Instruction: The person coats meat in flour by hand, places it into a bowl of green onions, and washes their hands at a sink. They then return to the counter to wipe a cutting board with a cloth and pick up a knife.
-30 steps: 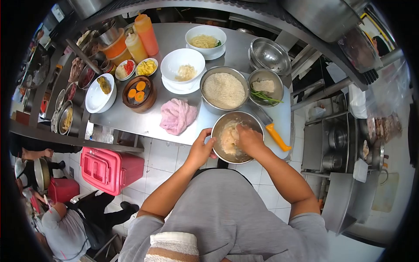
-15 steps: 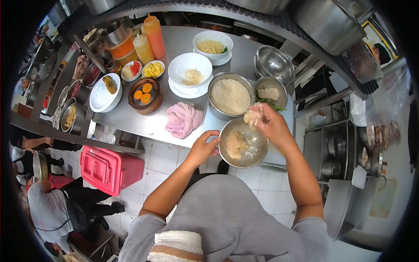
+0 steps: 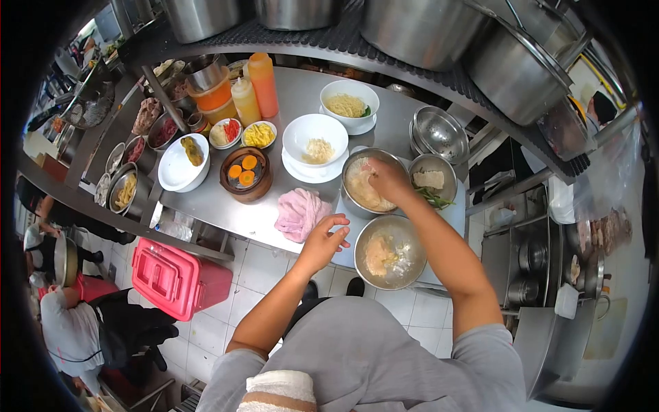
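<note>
My right hand (image 3: pixel 390 182) reaches down into a steel bowl of pale breadcrumbs (image 3: pixel 355 163), its fingers bent and bunched at the edge of a wet, battered piece of meat (image 3: pixel 364 187). The fingertips are partly hidden. Just below, a steel mixing bowl (image 3: pixel 405 277) holds another pale orange battered piece (image 3: pixel 377 255) and white smears of batter. My left hand (image 3: pixel 326 242) hovers beside that bowl's left rim, fingers apart and holding nothing. Left of it lies a crumpled pink cloth (image 3: pixel 301 211).
A steel bowl with a pale slab and green vegetables (image 3: pixel 432 185) sits to the right. White bowls (image 3: pixel 316 134), a clay pot with orange slices (image 3: pixel 246 175) and sauce bottles (image 3: pixel 262 86) stand farther back. Pots line the overhead shelf (image 3: pixel 384 62). A pink bin (image 3: pixel 180 278) and a co-worker (image 3: pixel 72 333) are at left.
My right hand has moved from above the mixing bowl into the breadcrumb bowl with the battered piece. My left hand has let go of the mixing bowl's rim. The view has tilted upward.
</note>
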A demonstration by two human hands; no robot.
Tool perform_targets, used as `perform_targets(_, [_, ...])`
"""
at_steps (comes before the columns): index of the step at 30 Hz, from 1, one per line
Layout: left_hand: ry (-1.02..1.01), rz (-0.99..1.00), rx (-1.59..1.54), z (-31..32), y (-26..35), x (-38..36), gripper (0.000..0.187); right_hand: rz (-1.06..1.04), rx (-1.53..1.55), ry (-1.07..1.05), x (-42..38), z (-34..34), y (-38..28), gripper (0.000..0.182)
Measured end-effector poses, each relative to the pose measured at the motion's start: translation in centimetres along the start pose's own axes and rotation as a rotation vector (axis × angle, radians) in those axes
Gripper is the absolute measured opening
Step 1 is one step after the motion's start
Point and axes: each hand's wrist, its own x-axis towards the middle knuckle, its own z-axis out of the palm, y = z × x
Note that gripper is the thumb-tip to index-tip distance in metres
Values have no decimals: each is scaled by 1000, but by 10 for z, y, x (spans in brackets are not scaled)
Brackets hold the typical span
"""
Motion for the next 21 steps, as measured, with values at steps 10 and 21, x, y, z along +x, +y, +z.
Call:
perform_targets(10, [153,2,-56,7,29,61,51,-55,-431,-254,-8,-17,15,49])
perform_targets(21, [51,-136,-328,3,25,74,56,19,-367,-404,21,-5,22,40])
